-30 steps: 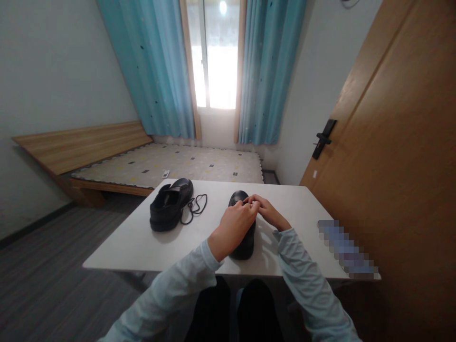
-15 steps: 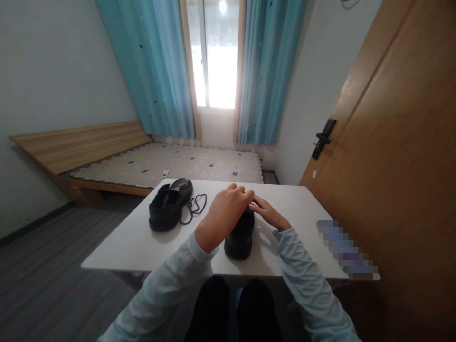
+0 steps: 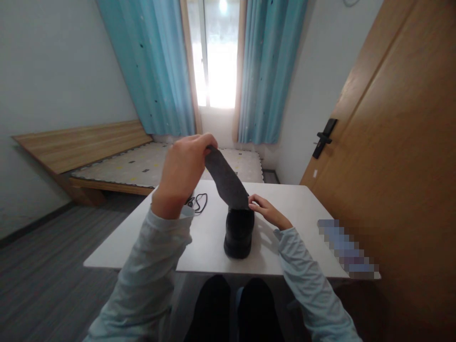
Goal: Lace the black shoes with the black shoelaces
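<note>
A black shoe [image 3: 239, 235] stands on the white table [image 3: 281, 259] with its heel toward me. Out of its opening rises a dark grey insole [image 3: 228, 183], slanting up and to the left. My left hand [image 3: 185, 166] pinches the insole's upper end, well above the table. At the shoe's right side, my right hand [image 3: 265, 210] has its fingers closed on the rim of the opening. Black laces [image 3: 200, 203] lie on the table behind my left wrist. My left hand and sleeve hide the second shoe almost entirely.
Beyond the table is a low bed [image 3: 135, 166] with a patterned mattress, below a window with blue curtains [image 3: 263, 71]. A wooden door [image 3: 402, 142] with a black handle stands on the right. A blurred-out object [image 3: 347, 249] lies along the table's right edge.
My left hand has moved up and left from the shoe, pulling the insole partly out. It now covers the second shoe. My right hand has stayed at the shoe.
</note>
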{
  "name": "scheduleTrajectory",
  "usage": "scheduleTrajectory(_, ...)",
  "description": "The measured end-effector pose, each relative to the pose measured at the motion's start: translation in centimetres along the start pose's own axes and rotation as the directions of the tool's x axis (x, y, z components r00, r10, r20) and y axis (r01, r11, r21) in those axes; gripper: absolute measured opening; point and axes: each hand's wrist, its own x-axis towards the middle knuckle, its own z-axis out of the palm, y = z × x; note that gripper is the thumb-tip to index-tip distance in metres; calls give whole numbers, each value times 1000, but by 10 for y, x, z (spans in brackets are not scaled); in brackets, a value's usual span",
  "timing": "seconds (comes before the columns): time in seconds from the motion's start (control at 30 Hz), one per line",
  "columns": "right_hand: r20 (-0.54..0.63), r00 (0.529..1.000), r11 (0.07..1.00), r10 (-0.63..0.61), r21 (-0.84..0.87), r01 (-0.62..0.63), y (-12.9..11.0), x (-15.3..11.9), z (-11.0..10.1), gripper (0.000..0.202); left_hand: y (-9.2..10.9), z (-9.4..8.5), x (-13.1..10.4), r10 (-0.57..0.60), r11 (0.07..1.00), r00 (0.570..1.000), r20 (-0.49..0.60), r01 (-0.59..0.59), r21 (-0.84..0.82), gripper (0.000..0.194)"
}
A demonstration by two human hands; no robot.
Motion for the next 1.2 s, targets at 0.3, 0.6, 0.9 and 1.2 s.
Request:
scheduleTrajectory(0.3, -15, 1000, 1000, 11, -7, -12, -1, -1, 0, 25, -41, 38, -13, -219, 940, 948, -230, 268, 212, 28)
scheduleTrajectory(0.6, -17, 1000, 1000, 8, -13, -8, 1, 0, -1, 26, -76, 110, -69, -62, 939, 990, 124, 15, 344, 24)
scheduleTrajectory(0.9, -10, 1000, 1000, 10, -10, -10, -1, 3, 1, 26, -69, 116, -112, -68, 964, 863, 500, -71, 255, 26)
scheduleTrajectory(1.2, -13, 1000, 1000, -3, -15, 3, 0, 3, 2, 25, -70, 130, -136, -125, 978, 698, 705, -31, 205, 30)
